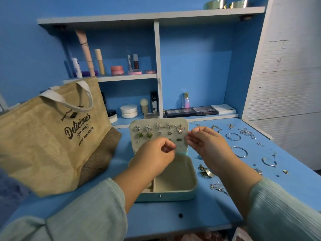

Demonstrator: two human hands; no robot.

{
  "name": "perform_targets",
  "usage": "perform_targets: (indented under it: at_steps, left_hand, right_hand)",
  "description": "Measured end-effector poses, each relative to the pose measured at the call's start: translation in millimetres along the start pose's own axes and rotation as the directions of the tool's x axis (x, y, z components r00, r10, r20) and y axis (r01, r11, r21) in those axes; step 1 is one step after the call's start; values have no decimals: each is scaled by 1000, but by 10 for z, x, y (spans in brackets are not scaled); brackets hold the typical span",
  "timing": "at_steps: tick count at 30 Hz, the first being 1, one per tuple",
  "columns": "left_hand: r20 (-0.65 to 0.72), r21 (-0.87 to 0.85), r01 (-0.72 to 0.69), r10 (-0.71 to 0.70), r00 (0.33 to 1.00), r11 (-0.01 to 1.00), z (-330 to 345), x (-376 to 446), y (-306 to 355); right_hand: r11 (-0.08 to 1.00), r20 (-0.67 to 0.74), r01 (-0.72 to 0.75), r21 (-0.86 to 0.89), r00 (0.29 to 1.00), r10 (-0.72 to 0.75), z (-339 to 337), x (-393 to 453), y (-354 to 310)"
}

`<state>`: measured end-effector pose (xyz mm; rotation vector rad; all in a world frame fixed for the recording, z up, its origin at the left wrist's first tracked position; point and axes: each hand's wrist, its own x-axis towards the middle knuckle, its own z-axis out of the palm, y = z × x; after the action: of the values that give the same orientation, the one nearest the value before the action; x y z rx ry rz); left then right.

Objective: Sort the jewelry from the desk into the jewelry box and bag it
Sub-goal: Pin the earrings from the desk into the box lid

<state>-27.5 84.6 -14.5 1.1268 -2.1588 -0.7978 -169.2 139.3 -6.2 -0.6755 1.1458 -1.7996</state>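
**Jewelry box open on blue desk, both hands raised at its lid panel**

Item 1: jewelry box (pixel 173 193), pale mint outside, cream lining. It sat on the blue desk (pixel 199 216) near the front edge, its long axis running left to right, clasp side facing the person. The lid (pixel 184 123) stood upright at the back, inner face toward the camera, carrying 3 rows of stud earrings (pixel 147 128). The right-hand compartment of the base showed bare lining; the left part was hidden by the forearm.

Item 2: left hand (pixel 154 157), fingers curled, thumb and forefinger pinching a small metal piece (pixel 167 150), too small to identify, just in front of the lid's lower row.

Item 3: right hand (pixel 205 141), fingers curled, fingertips gathered at the lid's right edge; whether they pinched anything could not be told.

Item 4: loose jewelry, right of the box: bangles (pixel 233 136), chains (pixel 218 187), small pieces, spread flat and apart.

Item 5: jute bag (pixel 52 141), printed "Delicious", standing left of the box, tilted, handles up.

Item 6: cosmetics (pixel 117 70) on the shelves behind.
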Motion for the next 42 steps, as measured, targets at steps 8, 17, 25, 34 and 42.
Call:
perform_targets:
  at_steps: [8, 17, 25, 34, 42]
  left_hand:
    - [40, 70, 13, -16, 999, 997, 125, 259, 5]
    - [-38, -99, 11, -15, 999, 995, 307, 319, -133]
    - [-116, -131, -1, -14, 993, 991, 372, 328, -175]
    - [-135, -83, -22, 10, 991, 996, 325, 257, -125]
    - [-154, -64, -11, 1, 988, 998, 355, 278, -141]
  right_hand:
    - [1000, 8, 8, 8, 1000, -8, -6, 174, 45]
    - [984, 73, 79, -160, 995, -68, -84, 205, 88]
    - [981, 106, 93, -168, 991, -76, -129, 194, 91]
    - [988, 106, 83, -127, 992, -70, -148, 191, 117]
    - [988, 94, 76, -135, 994, -64, -163, 208, 132]
